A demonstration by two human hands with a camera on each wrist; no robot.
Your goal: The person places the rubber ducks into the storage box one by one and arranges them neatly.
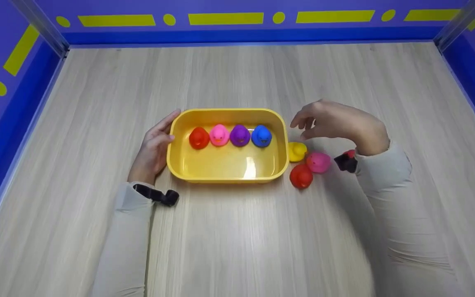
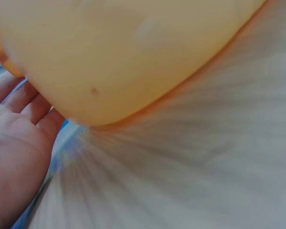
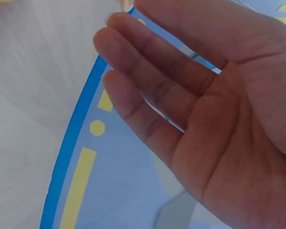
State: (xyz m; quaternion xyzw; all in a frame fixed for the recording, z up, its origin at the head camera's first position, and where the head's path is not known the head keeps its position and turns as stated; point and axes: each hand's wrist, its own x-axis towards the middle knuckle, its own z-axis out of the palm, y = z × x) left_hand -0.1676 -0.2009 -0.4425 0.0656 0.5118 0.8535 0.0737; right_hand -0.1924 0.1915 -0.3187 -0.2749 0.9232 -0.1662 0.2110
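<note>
A yellow container holds a row of four ducks: red, pink, purple and blue. My left hand holds its left end, thumb at the rim and fingers along the outer wall; in the left wrist view the hand lies against the wall, fingertips partly hidden. My right hand hangs above the table just right of the container, fingers loosely bent and empty, as the hand also shows in the right wrist view. Below it sits a yellow duck beside the container.
A second pink duck and a second red duck stand close together at the container's lower right. Blue-purple walls with yellow marks border the wooden table at the back and sides.
</note>
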